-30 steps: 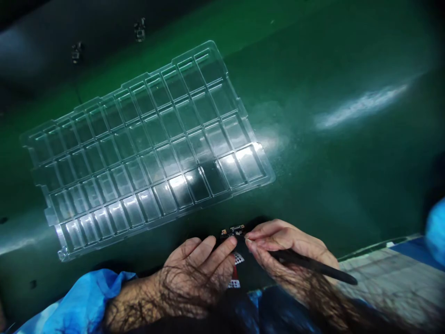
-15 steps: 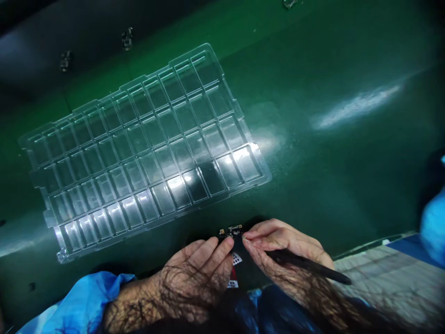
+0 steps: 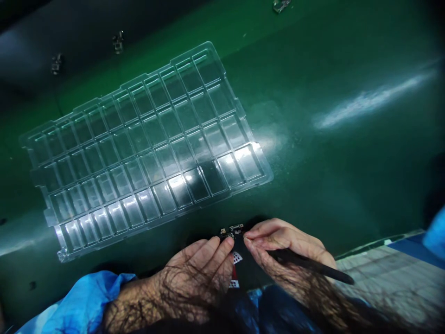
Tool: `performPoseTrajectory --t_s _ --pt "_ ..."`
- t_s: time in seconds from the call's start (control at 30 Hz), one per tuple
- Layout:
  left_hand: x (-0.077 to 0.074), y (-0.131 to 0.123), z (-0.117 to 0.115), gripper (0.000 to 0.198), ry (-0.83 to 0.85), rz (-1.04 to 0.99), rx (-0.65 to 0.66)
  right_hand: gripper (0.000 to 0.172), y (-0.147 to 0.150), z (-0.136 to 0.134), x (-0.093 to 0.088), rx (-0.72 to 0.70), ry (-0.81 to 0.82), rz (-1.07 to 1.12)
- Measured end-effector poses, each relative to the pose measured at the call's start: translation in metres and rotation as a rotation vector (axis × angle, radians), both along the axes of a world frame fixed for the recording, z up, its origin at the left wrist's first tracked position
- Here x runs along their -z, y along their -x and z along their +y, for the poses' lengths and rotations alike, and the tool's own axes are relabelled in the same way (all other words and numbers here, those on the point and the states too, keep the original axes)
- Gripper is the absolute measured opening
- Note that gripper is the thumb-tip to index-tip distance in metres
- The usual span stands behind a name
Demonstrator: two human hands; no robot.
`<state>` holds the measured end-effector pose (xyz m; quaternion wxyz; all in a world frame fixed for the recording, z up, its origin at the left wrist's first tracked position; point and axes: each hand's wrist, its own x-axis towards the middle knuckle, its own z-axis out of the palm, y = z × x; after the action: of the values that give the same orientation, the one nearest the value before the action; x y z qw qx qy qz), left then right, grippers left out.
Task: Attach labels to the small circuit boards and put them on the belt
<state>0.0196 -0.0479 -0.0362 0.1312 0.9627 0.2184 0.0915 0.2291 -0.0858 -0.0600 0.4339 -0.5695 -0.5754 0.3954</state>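
My left hand [image 3: 203, 266] has its fingers pressed together over a small circuit board [image 3: 237, 228] with metal parts, near the bench's front edge. Fingers hide much of the board. My right hand [image 3: 288, 246] is closed around a slim black pen-shaped tool [image 3: 321, 269], whose blunt end slants out to the lower right. Its other end is hidden by the hand. Thumb and fingertips of that hand pinch together at the board's right side. Below the board, a white-and-red piece with dark dots [image 3: 235, 271] shows partly beside my left fingers.
A clear plastic tray [image 3: 248, 184] with many bare compartments lies tilted on the green bench mat [image 3: 347, 185]. Small metal components [image 3: 118, 42] lie along the far side, another component [image 3: 281, 4] at the top. A blue sleeve-like shape [image 3: 436, 236] shows at the right edge.
Both hands keep nearly the same grip and place at the board. The far components appear slightly further left, and the blue shape at the right edge has shifted a little.
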Motion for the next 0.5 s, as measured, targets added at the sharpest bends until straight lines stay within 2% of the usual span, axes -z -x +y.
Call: performPoseTrajectory --t_s 0.37,0.5 --pt "-0.0059 -0.0038 0.004 0.041 -0.041 0.055 0.045 0.019 0.0022 -0.0009 -0.0008 0.031 0.04 0.024" --pt "-0.0048 -0.009 -0.0013 0.027 -0.136 0.004 -0.072 0.02 0.0014 -0.0001 -0.0026 0.023 0.038 0.019"
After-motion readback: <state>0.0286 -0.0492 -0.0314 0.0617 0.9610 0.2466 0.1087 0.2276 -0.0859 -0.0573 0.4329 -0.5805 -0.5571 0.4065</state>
